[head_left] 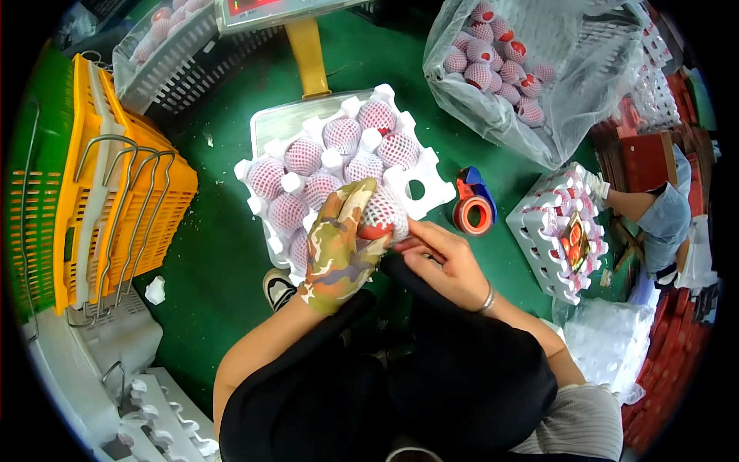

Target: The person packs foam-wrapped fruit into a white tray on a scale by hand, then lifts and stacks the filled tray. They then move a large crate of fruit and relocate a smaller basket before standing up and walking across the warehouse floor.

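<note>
The red fruit point(376, 230) in its foam net point(382, 205) is over the near right part of the white tray point(436, 183). The gloved left hand point(340, 250) grasps it; the right hand point(446, 266) has its fingertips by the net's edge (pinching or merely touching, I cannot tell). A gentle, cupped hold seems best, easing the net evenly, clear of the neighbouring fruits point(341, 135). Beneath is the scale point(271, 125).

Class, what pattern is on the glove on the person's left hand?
The glove has a camouflage pattern in green, brown and tan, best seen in the head view.
</note>
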The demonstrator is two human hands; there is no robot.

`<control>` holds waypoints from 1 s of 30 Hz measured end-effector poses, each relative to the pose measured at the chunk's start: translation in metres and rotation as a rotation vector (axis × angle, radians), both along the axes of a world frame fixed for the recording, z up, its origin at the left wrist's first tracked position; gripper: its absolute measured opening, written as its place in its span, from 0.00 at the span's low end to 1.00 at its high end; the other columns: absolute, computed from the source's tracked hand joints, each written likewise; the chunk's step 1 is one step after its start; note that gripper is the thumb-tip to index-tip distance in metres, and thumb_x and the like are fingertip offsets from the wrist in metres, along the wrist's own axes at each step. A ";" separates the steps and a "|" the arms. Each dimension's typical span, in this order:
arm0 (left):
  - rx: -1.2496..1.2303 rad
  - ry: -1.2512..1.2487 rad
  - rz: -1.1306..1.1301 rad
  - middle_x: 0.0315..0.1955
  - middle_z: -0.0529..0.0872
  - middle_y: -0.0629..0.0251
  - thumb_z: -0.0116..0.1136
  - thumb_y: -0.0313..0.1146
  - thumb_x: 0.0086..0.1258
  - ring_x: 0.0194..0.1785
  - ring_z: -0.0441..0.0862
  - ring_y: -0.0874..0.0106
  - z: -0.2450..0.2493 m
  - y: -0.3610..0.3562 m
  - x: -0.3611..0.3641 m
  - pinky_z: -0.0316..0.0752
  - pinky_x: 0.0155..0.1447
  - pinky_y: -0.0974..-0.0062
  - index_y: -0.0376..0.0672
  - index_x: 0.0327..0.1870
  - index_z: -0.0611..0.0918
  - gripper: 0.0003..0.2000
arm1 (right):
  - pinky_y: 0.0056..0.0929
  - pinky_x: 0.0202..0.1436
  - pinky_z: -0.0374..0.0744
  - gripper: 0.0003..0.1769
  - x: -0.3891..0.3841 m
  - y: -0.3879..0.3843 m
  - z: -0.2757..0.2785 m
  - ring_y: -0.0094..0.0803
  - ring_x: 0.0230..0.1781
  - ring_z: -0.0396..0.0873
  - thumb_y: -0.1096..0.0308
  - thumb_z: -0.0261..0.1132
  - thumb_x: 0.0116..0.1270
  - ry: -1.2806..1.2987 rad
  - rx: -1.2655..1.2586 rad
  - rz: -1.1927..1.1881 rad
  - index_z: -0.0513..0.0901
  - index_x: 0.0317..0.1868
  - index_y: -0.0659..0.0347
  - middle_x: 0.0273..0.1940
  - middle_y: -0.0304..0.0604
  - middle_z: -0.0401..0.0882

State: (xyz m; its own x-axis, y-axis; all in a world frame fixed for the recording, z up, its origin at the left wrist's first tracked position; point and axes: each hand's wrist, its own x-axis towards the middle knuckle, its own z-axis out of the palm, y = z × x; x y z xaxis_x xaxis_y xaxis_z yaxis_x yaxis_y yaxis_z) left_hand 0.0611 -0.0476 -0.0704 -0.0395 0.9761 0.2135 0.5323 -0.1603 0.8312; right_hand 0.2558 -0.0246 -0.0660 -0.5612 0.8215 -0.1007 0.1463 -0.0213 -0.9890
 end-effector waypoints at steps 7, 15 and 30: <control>0.132 0.390 -0.212 0.60 0.71 0.51 0.68 0.27 0.51 0.57 0.73 0.52 -0.022 -0.019 0.024 0.69 0.62 0.61 0.40 0.69 0.66 0.39 | 0.24 0.43 0.79 0.33 0.001 -0.008 0.005 0.23 0.41 0.80 0.69 0.72 0.61 -0.007 -0.269 -0.145 0.67 0.61 0.75 0.45 0.47 0.80; 0.119 -0.073 -0.312 0.67 0.64 0.45 0.60 0.27 0.60 0.67 0.66 0.49 -0.028 0.002 0.011 0.65 0.69 0.61 0.37 0.69 0.64 0.33 | 0.21 0.39 0.79 0.23 0.004 0.036 -0.020 0.23 0.37 0.81 0.71 0.72 0.56 -0.165 0.079 -0.312 0.72 0.47 0.70 0.37 0.44 0.81; 0.029 0.409 -0.569 0.42 0.83 0.55 0.58 0.35 0.61 0.50 0.79 0.55 -0.066 0.100 0.034 0.72 0.56 0.63 0.44 0.47 0.81 0.14 | 0.46 0.49 0.66 0.18 0.014 0.057 -0.070 0.49 0.48 0.66 0.62 0.67 0.53 -0.915 0.598 -0.406 0.81 0.41 0.65 0.49 0.54 0.70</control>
